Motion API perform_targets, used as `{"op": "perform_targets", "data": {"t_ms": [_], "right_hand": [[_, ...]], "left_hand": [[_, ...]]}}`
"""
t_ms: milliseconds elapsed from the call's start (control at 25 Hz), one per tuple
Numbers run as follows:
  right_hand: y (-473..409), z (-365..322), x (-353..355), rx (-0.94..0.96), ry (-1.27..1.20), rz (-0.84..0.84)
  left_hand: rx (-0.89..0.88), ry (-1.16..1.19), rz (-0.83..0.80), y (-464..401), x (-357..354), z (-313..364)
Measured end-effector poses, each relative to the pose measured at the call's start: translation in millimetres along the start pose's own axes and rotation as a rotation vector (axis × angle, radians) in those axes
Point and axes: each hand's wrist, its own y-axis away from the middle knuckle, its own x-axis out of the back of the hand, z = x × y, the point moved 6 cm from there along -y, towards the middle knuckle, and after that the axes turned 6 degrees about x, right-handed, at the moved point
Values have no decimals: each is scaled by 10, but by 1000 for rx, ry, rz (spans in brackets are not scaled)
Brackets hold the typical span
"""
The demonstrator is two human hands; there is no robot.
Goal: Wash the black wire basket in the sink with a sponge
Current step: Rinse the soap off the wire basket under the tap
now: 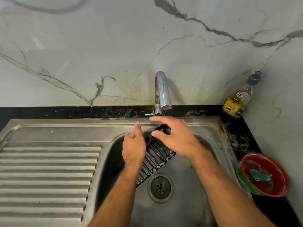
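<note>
A pale marble-veined wall (114, 46) rises behind a black stone counter (82, 111), into which a stainless-steel sink (205, 128) with a ribbed draining board (49, 169) on its left side is set. The black wire basket (155, 159) stands tilted inside the basin, leaning from near the drain (160, 187) up toward the basin's back edge, under the chrome tap (161, 90). The left hand (133, 146) grips the basket's left side with fingers curled round it and thumb pointing up. The right hand (173, 136) is over the basket's upper end, thumb and forefinger spread apart around the black top rim (whether they actually touch it cannot be told, since the hand is blurred). At the counter's back right corner stands a clear bottle of dishwash gel (237, 99) with a yellow label. On the counter's right edge sits a red and green bowl (262, 174) holding a green scouring sponge (259, 176).
</note>
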Motion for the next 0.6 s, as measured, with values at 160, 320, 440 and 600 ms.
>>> {"op": "perform_targets", "data": {"t_ms": [160,320,440,600], "right_hand": [[259,-77,-279,63,208,-143],[259,-151,-328,195,355,4],[257,28,-254,191,322,74],[363,21,-332,391,436,65]], "left_hand": [[28,136,-4,12,40,-54],[-37,98,-177,105,-93,-6],[-111,-115,-164,147,-188,115],[-113,-44,-146,125,-196,92]]}}
